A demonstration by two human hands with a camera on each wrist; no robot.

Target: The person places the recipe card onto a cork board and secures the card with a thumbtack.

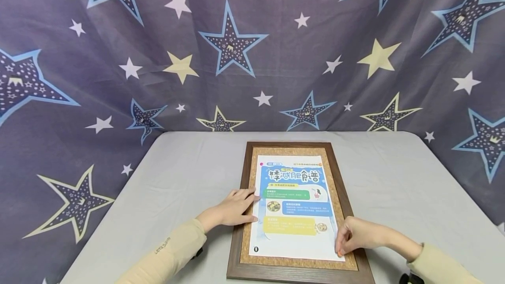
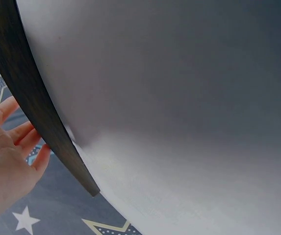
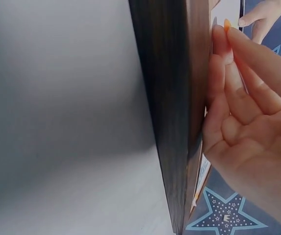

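A printed paper poster (image 1: 292, 246) with blue, green and yellow panels lies on a cork board (image 1: 245, 231) in a dark brown wooden frame (image 1: 300, 271). At the poster's lower right corner my right hand (image 1: 355, 233) pinches a small orange pushpin (image 3: 227, 23) between thumb and fingertip. The other fingers of that hand are curled beside the frame. My left hand (image 1: 232, 208) lies across the frame's left side, fingers spread and fingertips at the poster's left edge. A pink pin (image 1: 261, 164) sits at the top left corner, an orange one at the top right.
The framed board lies on a table covered with light grey cloth (image 1: 189, 165). A dark curtain (image 1: 284, 65) with a star pattern hangs behind and beside the table. A small black-and-white round spot (image 1: 256, 249) shows at the poster's lower left corner.
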